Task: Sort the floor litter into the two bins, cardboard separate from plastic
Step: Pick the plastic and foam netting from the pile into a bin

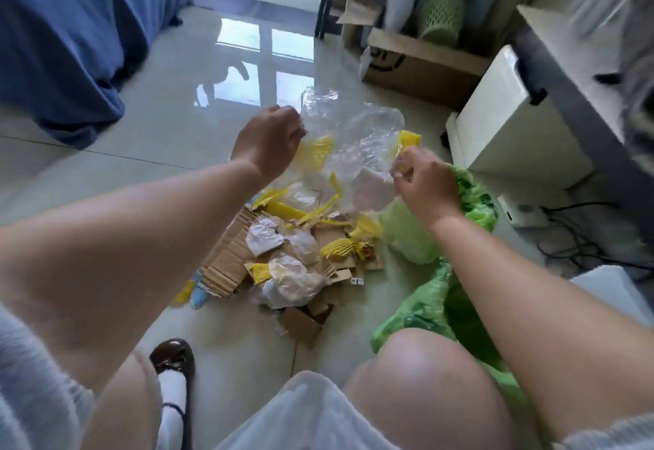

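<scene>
Crinkled clear plastic bag (348, 138) between both hands' pinching fingers (401, 166).

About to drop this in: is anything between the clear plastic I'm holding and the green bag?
Nothing visible blocks it. Both the left hand and right hand grip the clear plastic, and the green bag sits directly behind the right hand.

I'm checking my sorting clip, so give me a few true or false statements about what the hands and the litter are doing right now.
1. Both hands hold one clear plastic sheet above the litter pile. True.
2. The left hand is empty. False: it also grips yellow foam netting.
3. Corrugated cardboard lies on the floor in the pile. True.
4. The green plastic bag lies left of the pile. False: it is on the right, by the right hand.
</scene>
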